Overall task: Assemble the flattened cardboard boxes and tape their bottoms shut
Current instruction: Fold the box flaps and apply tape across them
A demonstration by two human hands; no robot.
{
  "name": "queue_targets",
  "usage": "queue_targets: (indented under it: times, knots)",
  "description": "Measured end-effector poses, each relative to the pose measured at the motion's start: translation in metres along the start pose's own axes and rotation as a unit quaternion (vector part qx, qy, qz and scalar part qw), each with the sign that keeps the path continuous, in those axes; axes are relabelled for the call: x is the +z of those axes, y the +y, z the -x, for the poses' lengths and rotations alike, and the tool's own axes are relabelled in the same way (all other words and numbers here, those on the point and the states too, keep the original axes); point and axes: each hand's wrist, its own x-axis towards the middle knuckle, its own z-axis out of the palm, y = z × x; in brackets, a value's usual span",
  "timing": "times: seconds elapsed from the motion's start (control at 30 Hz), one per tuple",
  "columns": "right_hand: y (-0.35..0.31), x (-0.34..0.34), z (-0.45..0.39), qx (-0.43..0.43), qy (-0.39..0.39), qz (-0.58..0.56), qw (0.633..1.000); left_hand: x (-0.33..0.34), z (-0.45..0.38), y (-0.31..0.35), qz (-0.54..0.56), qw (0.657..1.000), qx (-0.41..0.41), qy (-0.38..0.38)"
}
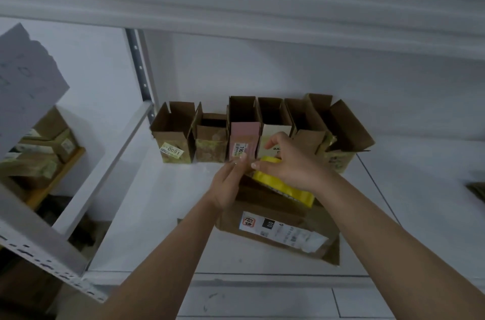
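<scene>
Leftmost open brown box (174,136): yellow sticker (172,152), inverted, reads "1600". Pink-fronted box (244,142): sideways label begins "190". Flattened carton (278,228): white shipping label (282,234), print illegible.

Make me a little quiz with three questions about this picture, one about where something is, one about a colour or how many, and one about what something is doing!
1. Where do the open boxes stand?
A. In a row at the back of the white shelf
B. On the floor
C. Piled on the person's arm

2. What colour is the tape?
A. Blue
B. Yellow
C. Black

3. What is the right hand doing?
A. Hanging idle
B. Pointing at the wall
C. Gripping the tape roll

Answers:
1 A: the open boxes line up along the wall on the white shelf.
2 B: the tape roll is bright yellow.
3 C: the right hand curls over the roll above the flat box, while the left hand reaches in beside it.
</scene>
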Motion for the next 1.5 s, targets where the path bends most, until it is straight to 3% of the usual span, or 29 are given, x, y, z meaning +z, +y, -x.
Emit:
queue_targets:
  times: [0.1, 0.27, 0.53, 0.8, 0.93, 1.0, 1.07, 1.13, 1.3, 1.4, 1.5]
  knots:
    - [0.001, -0.004, -0.003, 0.002, -0.022, -0.021, 1.000, 0.000, -0.003, -0.002, -0.003, 1.000, -0.007, 0.019]
    - [0.025, -0.025, -0.002, 0.009, -0.144, -0.154, 0.977, 0.002, -0.002, 0.006, -0.055, 0.996, 0.066, 0.024]
    - [0.042, -0.050, -0.005, 0.010, -0.085, -0.169, 0.982, 0.003, -0.014, 0.000, -0.141, 0.988, 0.059, 0.013]
    - [0.036, -0.031, -0.015, 0.033, -0.078, -0.123, 0.989, -0.007, -0.006, 0.010, 0.056, 0.997, 0.032, 0.048]
    - [0.016, -0.016, -0.026, 0.003, -0.053, -0.072, 0.996, -0.016, -0.006, 0.001, 0.228, 0.968, 0.031, 0.095]
    - [0.011, -0.012, -0.030, -0.002, -0.043, -0.058, 0.997, -0.018, -0.005, 0.001, 0.250, 0.963, 0.033, 0.100]
    - [0.011, -0.010, -0.034, -0.003, -0.031, -0.044, 0.999, -0.020, -0.004, 0.003, 0.200, 0.973, 0.033, 0.113]
    - [0.013, -0.009, -0.036, -0.009, -0.028, -0.047, 0.998, -0.028, -0.003, 0.007, 0.056, 0.989, 0.031, 0.132]
    - [0.013, 0.000, -0.039, -0.030, -0.010, -0.019, 0.999, -0.055, 0.004, 0.001, -0.111, 0.988, -0.066, 0.081]
    - [0.011, 0.008, -0.042, -0.041, 0.015, 0.010, 0.999, -0.052, 0.008, -0.013, -0.128, 0.986, -0.077, 0.074]
    - [0.009, 0.013, -0.046, -0.044, 0.038, 0.035, 0.998, -0.048, 0.009, -0.024, -0.064, 0.988, -0.109, 0.088]
